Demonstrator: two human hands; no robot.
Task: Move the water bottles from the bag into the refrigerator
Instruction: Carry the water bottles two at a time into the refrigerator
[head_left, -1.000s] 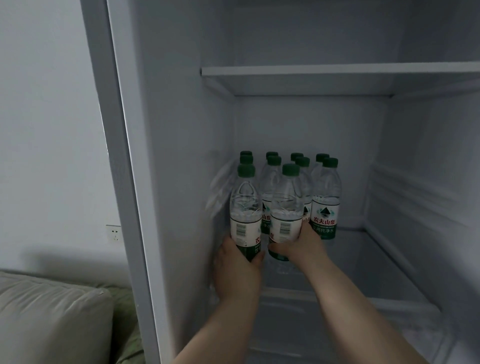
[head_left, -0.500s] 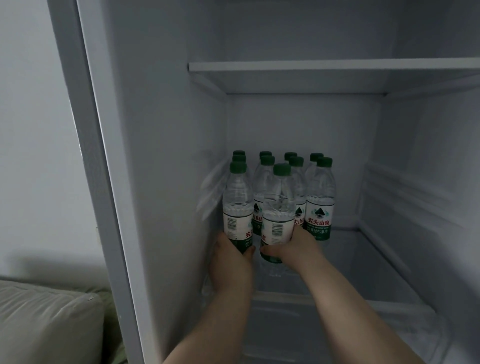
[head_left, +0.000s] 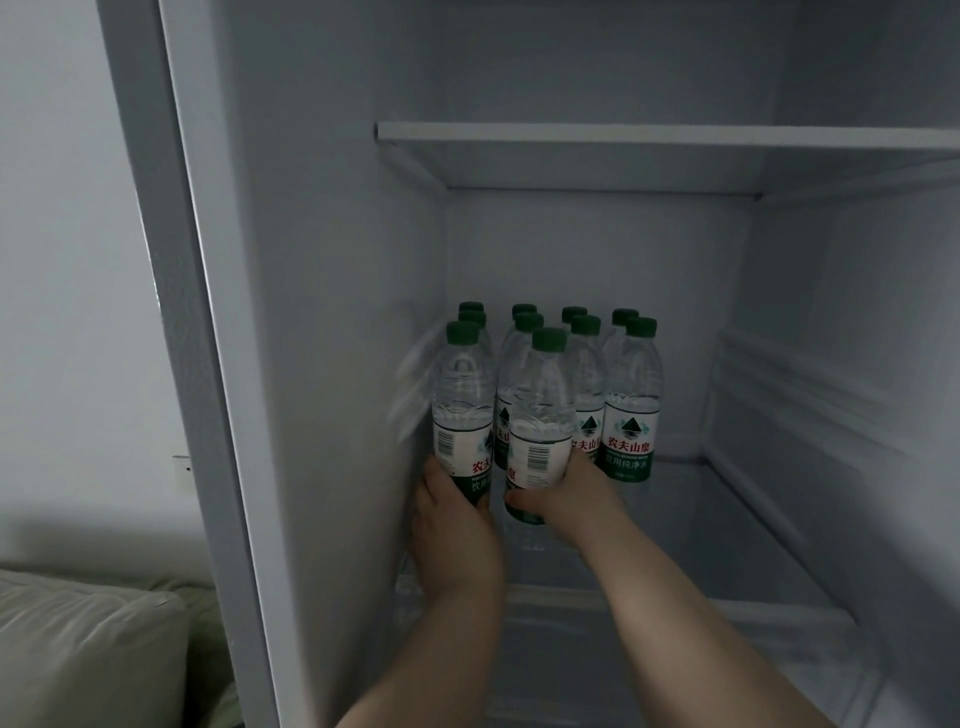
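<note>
Inside the open white refrigerator (head_left: 332, 364), the left hand (head_left: 457, 525) grips the lower part of a clear plastic water bottle with a green cap (head_left: 462, 395), upright beside the left wall; the right hand (head_left: 576, 501) curls round a second green-capped clear bottle (head_left: 540, 415) just at its three o'clock; behind both, from twelve to two o'clock, a cluster of matching upright bottles (head_left: 631, 410) stands on the lower shelf (head_left: 701, 519); a white upper shelf (head_left: 665, 136) spans above; a pale cushion (head_left: 78, 649) lies at the frame's seven o'clock.
</note>
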